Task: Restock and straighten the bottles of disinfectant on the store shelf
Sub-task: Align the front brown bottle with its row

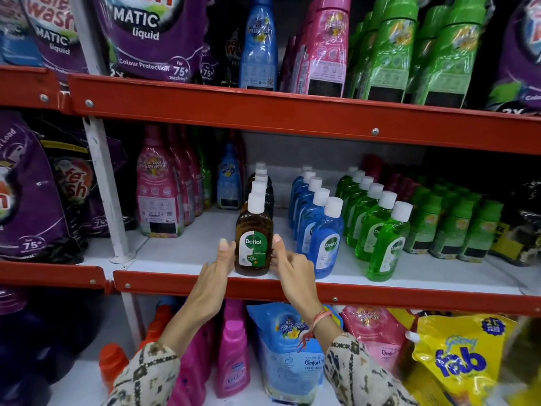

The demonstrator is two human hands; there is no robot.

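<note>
Three rows of white-capped Dettol disinfectant bottles stand on the middle shelf point(187, 253): a brown row, a blue row point(314, 218) and a green row point(377, 227). The front brown bottle point(253, 241) stands upright at the shelf's front edge, label facing me. My left hand point(218, 273) rests against its left side and my right hand point(292, 268) against its right side, fingers extended along the bottle. Whether the hands grip or only touch it is unclear. The other brown bottles line up behind it, mostly hidden.
Pink fabric conditioner bottles point(158, 194) stand to the left and small green bottles point(450, 227) to the right. A red shelf beam point(292, 112) runs overhead, another point(380, 297) below my wrists. Purple detergent pouches fill the left bay. Refill pouches sit on the lower shelf.
</note>
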